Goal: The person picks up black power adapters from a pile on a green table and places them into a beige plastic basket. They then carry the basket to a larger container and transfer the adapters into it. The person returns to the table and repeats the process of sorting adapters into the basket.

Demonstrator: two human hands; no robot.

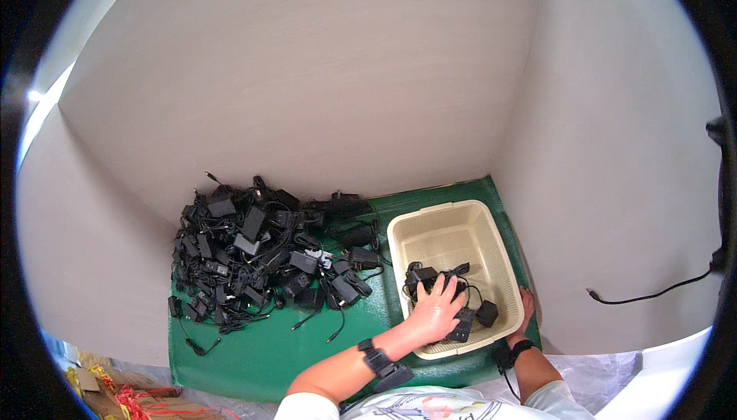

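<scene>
A cream plastic basket (453, 239) stands on the right part of a green tabletop (261, 362). In its near half lie several black power adapters (487, 313) with tangled cords. My left hand (435, 315) reaches over the left wall and rests on these adapters, palm down, fingers spread. My right hand (525, 314) holds the basket from outside at its right wall; the rim hides part of that hand. Left of the basket, a large heap of black power adapters (253, 224) and cords covers the far left of the table.
Pale panels (307, 74) rise behind the table and at both sides. A black cable (652, 295) hangs at the right panel. Near the lower left lie cardboard (104, 401) and red strings (134, 401) beyond the table's edge.
</scene>
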